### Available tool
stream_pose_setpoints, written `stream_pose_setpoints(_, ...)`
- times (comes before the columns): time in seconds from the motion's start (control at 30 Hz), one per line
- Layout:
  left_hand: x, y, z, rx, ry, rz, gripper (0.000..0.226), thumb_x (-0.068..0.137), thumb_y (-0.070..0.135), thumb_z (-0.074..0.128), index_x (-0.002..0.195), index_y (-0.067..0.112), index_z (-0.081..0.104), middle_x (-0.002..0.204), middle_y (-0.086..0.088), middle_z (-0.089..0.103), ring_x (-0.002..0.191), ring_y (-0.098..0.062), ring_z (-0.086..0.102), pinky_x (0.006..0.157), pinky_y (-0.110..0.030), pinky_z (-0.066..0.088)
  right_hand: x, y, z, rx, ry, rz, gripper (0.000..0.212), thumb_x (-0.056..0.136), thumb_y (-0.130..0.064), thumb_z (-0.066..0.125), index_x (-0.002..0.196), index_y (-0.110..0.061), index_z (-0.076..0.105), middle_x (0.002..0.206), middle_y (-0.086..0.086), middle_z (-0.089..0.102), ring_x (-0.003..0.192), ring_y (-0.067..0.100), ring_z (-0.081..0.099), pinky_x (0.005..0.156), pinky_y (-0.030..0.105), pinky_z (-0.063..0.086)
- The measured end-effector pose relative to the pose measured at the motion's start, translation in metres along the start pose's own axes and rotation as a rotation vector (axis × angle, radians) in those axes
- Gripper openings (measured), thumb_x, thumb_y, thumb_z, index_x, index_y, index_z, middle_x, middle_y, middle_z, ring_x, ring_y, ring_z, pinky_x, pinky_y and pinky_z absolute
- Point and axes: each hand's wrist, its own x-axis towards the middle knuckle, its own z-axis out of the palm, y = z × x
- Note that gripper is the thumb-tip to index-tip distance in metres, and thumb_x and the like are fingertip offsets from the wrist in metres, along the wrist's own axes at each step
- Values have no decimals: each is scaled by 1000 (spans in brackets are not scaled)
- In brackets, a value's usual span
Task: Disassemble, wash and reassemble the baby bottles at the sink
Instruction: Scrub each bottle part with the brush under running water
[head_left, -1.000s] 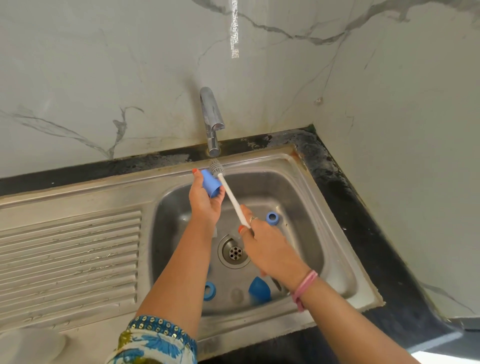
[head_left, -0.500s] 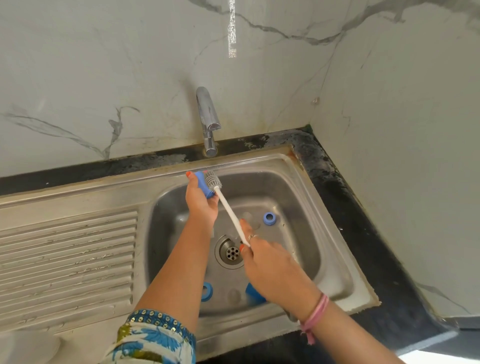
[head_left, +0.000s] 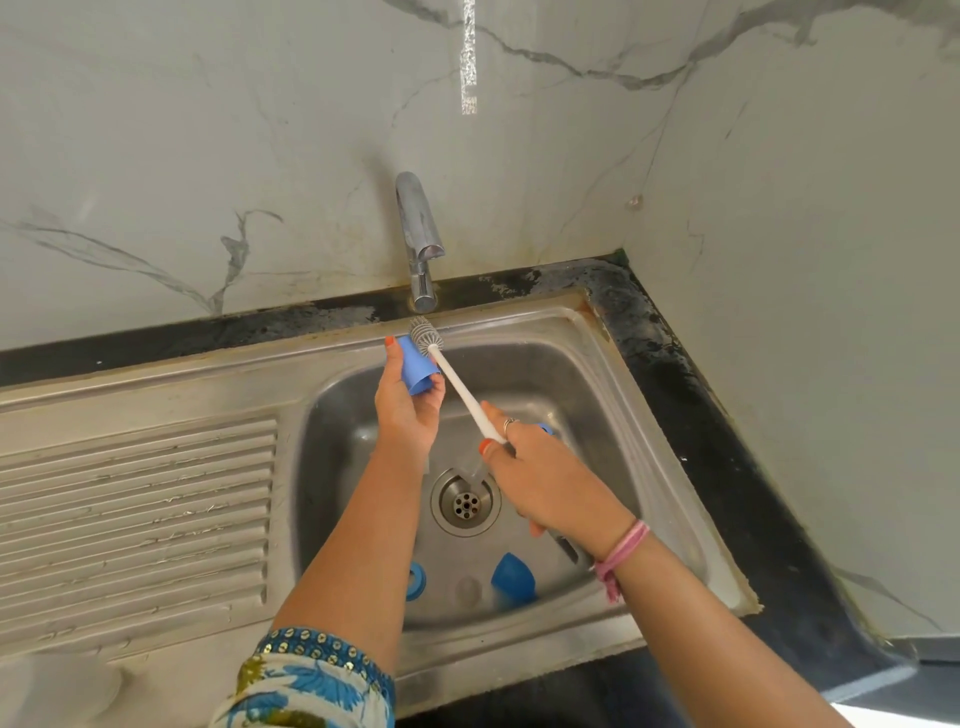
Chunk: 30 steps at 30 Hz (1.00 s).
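Scrubbing at a steel sink (head_left: 649, 415) set in a black counter (head_left: 727, 441), marble walls behind.

My left hand (head_left: 405, 410) gripped one blue cup (head_left: 415, 366); my right hand (head_left: 545, 483) clasped one white brush (head_left: 462, 387), bristles beside it. I counted two blue rings (head_left: 415, 581) and one blue dome (head_left: 511, 577) in the basin.

Sink basin (head_left: 649, 395) sits at right of the desk (head_left: 727, 415), ribbed drainboard (head_left: 135, 509) to its left. Tap (head_left: 418, 239) behind the basin, at the wall. Drain (head_left: 466, 503) at basin centre. Ring (head_left: 415, 581), teat (head_left: 467, 590) and cap (head_left: 513, 577) lie in a row in the basin's near part, left to right. Cup (head_left: 415, 366) and brush (head_left: 457, 379) are held above the basin's rear edge, below the tap
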Motion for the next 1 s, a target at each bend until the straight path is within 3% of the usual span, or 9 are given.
stream_pose_setpoints(0.07, 1, 4, 1, 28, 7, -6, 34, 92, 41, 60, 109, 11, 57, 95, -9, 61, 84, -21, 62, 85, -39, 55, -6, 2, 1, -61, 1, -24, 49, 102, -32, 35, 150, -37, 25, 73, -2, 49, 60, 15, 50, 54, 31, 51)
stream_pose_setpoints(0.13, 2, 9, 4, -10, 8, -8, 35, 96, 42, 55, 109, 10, 57, 98, -10, 61, 87, -22, 61, 76, -39, 54, -21, 6, 8, -159, 2, -39, 50, 103, -33, 34, 151, -38, 22, 75, 1, 50, 68, 20, 48, 68, 37, 49)
stream_pose_setpoints(0.2, 2, 11, 7, -67, 28, -16, 38, 98, 37, 53, 118, 6, 53, 104, -12, 59, 91, -24, 60, 75, -39, 52, -34, 10, 16, -246, 19, -59, 52, 104, -33, 33, 153, -36, 17, 72, -1, 47, 66, 18, 46, 68, 34, 42)
stream_pose_setpoints(0.37, -6, -4, 19, 9, 16, -17, 40, 99, 32, 50, 126, 2, 45, 107, -16, 56, 94, -27, 61, 88, -45, 52, -9, 9, 11, -269, 110, -37, 52, 104, -28, 32, 154, -29, 17, 90, 7, 52, 79, 22, 49, 72, 31, 38)
stream_pose_setpoints(0.47, -3, -1, 22, -7, 25, 7, 42, 100, 31, 49, 129, 1, 43, 108, -17, 55, 97, -30, 60, 96, -50, 49, -7, 9, 13, -277, 120, -33, 52, 104, -28, 32, 154, -28, 16, 90, 11, 59, 82, 27, 57, 70, 30, 39)
stream_pose_setpoints(0.6, 4, 5, 18, -31, 48, 26, 44, 101, 31, 46, 133, 1, 43, 101, -15, 56, 96, -30, 59, 94, -46, 49, -36, 15, 28, -359, 100, -87, 54, 105, -28, 30, 155, -29, 10, 69, -3, 45, 70, 22, 52, 67, 34, 41)
stream_pose_setpoints(0.77, -8, -4, 22, -70, 32, 2, 38, 99, 31, 51, 123, 2, 42, 104, -16, 53, 94, -28, 59, 96, -48, 50, -8, 11, 6, -171, 95, 22, 51, 104, -29, 32, 153, -31, 19, 82, 4, 53, 73, 22, 54, 77, 39, 51)
stream_pose_setpoints(0.93, -4, 5, 23, -101, 29, 17, 36, 101, 33, 48, 120, 3, 45, 98, -14, 57, 86, -24, 61, 78, -41, 56, -37, 9, 22, -244, 97, -26, 52, 104, -30, 31, 154, -29, 15, 78, 4, 51, 70, 21, 49, 71, 36, 46)
stream_pose_setpoints(1.0, -6, 0, 20, -73, 23, -17, 35, 101, 32, 49, 120, 3, 44, 103, -16, 56, 90, -27, 60, 86, -44, 54, -27, 12, 14, -198, 73, 17, 52, 104, -29, 32, 154, -30, 17, 77, 2, 52, 70, 21, 51, 75, 40, 51)
